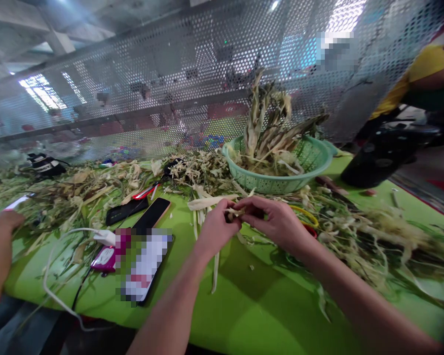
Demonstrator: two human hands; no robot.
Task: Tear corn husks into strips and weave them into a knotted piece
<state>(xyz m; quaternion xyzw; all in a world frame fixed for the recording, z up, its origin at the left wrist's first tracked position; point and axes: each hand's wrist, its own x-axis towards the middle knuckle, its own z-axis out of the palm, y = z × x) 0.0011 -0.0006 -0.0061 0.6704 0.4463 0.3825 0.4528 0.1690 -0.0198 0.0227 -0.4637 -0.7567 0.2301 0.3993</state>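
Observation:
Both my hands are close together above the green table, fingertips nearly meeting. My left hand [221, 224] is closed in a pinch on pale dried corn husk [207, 201], a strip of which sticks out to the left. My right hand [272, 219] also pinches the husk, with a small light piece showing between the two hands. The exact grip is partly hidden by the fingers. A thin husk strip [215, 272] hangs below my left hand. Just past my hands stands a light green plastic basket [277, 183] holding tall dried husks [257, 118].
Heaped husk scraps [85, 190] cover the table's back and left; more fibres [377, 236] lie at right. Two phones [148, 266] [153, 214], a magenta charger block [105, 259] and a red-handled tool [144, 192] lie left. A black bottle [385, 153] stands right. Another person's hand [3, 231] is at far left.

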